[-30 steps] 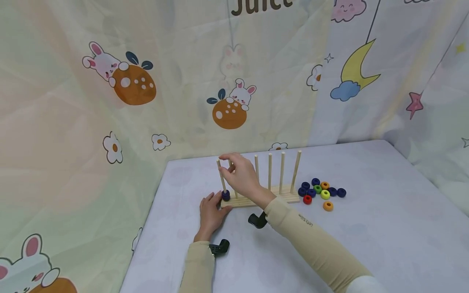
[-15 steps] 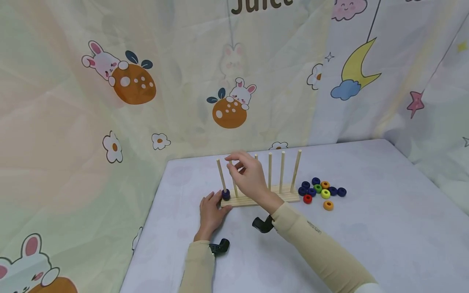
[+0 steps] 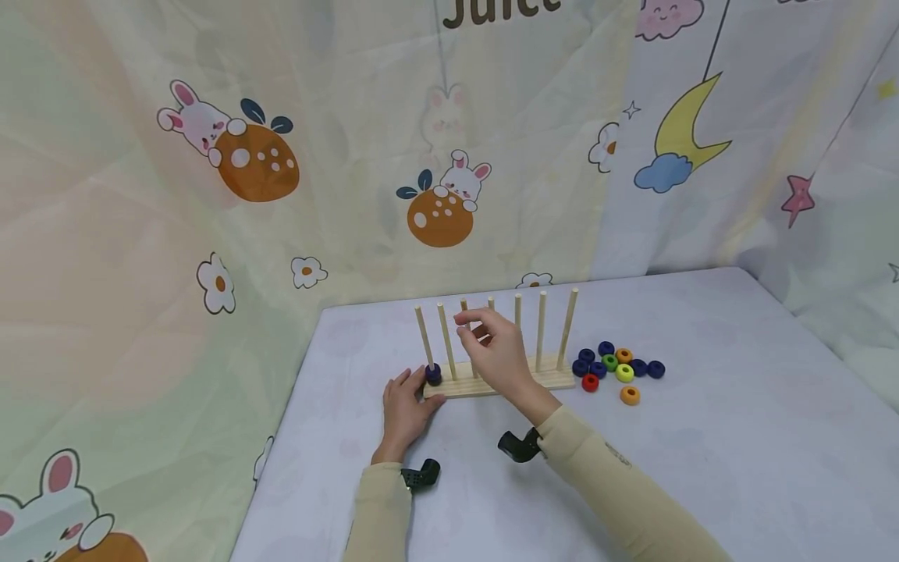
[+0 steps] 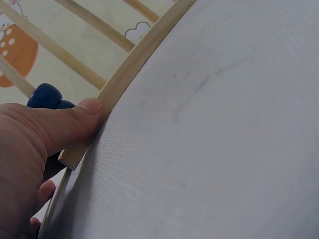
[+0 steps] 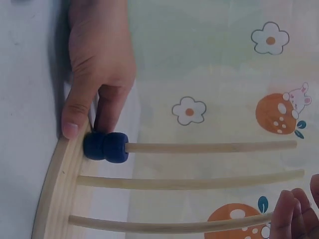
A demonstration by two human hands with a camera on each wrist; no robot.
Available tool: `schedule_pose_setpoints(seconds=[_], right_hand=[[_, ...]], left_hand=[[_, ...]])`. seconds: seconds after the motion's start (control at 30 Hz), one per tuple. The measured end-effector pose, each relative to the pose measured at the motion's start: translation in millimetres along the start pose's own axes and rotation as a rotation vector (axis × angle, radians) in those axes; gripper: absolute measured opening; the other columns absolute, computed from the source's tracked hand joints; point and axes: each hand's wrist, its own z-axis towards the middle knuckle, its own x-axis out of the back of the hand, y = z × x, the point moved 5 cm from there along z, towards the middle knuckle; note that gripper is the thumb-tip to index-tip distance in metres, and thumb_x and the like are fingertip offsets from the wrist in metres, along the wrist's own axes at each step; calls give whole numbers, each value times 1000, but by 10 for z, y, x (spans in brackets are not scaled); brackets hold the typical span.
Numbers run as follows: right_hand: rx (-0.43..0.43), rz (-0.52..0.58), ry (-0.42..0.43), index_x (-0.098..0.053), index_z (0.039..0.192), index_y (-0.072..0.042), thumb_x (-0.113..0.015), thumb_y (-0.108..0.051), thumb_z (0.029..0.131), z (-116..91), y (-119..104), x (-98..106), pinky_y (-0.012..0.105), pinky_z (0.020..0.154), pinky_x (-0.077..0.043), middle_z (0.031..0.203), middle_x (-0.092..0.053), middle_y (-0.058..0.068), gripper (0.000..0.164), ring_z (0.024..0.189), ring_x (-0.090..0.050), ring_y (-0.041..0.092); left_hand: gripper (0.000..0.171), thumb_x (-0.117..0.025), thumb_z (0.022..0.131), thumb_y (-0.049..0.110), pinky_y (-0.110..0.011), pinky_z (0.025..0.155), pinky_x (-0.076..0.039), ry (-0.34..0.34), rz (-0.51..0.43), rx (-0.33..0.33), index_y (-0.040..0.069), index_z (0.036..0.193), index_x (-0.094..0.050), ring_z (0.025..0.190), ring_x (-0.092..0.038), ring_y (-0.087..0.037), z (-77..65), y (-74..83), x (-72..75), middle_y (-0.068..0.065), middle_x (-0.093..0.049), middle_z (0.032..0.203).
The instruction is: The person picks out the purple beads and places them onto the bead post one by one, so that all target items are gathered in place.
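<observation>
A wooden peg stand [image 3: 449,388] with several upright pegs lies along the table's far part. Two dark blue beads [image 5: 105,147] are stacked at the foot of its leftmost peg. My left hand [image 3: 405,414] grips the stand's left end, its thumb on the front edge in the left wrist view and the other fingers partly hidden. My right hand [image 3: 499,351] is raised in front of the middle pegs, fingers loosely bent, with nothing visible between thumb and forefinger. Only its fingertips [image 5: 284,209] show at the lower right of the right wrist view.
To the right of the stand lie several loose beads: dark blue ones [image 3: 656,369], a red bead [image 3: 590,382], a green bead [image 3: 609,362], a yellow bead [image 3: 624,373] and orange ones [image 3: 630,396]. A printed cloth [image 3: 351,156] hangs behind the white table [image 3: 737,437].
My right hand has moved rightward and slightly down, away from the top of the leftmost peg. The left hand, the stand and the beads stay where they were.
</observation>
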Motion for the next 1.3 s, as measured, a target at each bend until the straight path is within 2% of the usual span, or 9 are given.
schedule_pose_setpoints(seconds=[0.17, 0.3, 0.47, 0.67, 0.87, 1.1, 1.3], right_hand=[[-38, 32, 5, -71, 104, -5, -69, -3, 89, -29, 30, 61, 36, 60, -56, 104, -72, 10, 15, 74, -68, 23], [-63, 25, -22, -70, 106, -1, -70, -5, 89, -96, 74, 108, 33, 62, -55, 101, -71, 13, 17, 74, -67, 27], [-129, -2, -67, -71, 106, -3, -70, -13, 91, -226, 164, 173, 30, 70, -55, 98, -71, 6, 18, 79, -66, 19], [-131, -64, -137, -71, 107, -7, -69, -21, 92, -382, 268, 216, 40, 81, -56, 103, -71, 2, 20, 90, -64, 16], [-146, -100, -125, -72, 106, -10, -69, -18, 91, -526, 410, 305, 43, 81, -56, 104, -72, 5, 16, 92, -64, 17], [-194, -141, -92, -72, 104, -9, -69, -15, 90, -638, 555, 454, 42, 80, -56, 101, -72, -1, 15, 90, -64, 16], [-179, -141, -83, -72, 104, -10, -70, -13, 90, -685, 626, 556, 44, 80, -55, 102, -73, 4, 15, 91, -64, 17]], left_hand=[[66, -81, 80, 29, -54, 117, -11, 4, -2, 1, 6, 137, -56, 137, -39, -34, -3, 6, 4, -8, -59, 136], [66, -81, 80, 29, -56, 116, -12, 13, 10, -14, 5, 136, -57, 136, -40, -35, -10, 25, 12, -9, -59, 135], [66, -81, 80, 30, -58, 116, -13, 10, 24, -18, 5, 137, -57, 136, -41, -35, -10, 30, 11, -10, -59, 136], [67, -81, 80, 31, -56, 116, -13, 2, 36, 0, 6, 137, -56, 136, -40, -34, -7, 8, 4, -9, -58, 137], [67, -81, 80, 29, -54, 118, -11, 1, 8, 13, 6, 138, -56, 137, -39, -33, -15, -10, -4, -8, -59, 137], [67, -80, 81, 29, -54, 117, -10, 1, -5, 6, 5, 138, -55, 138, -38, -33, 0, -14, -27, -8, -59, 136], [67, -80, 81, 29, -54, 118, -10, -2, -12, 8, 4, 138, -55, 138, -38, -33, -2, -12, -23, -9, -58, 137]])
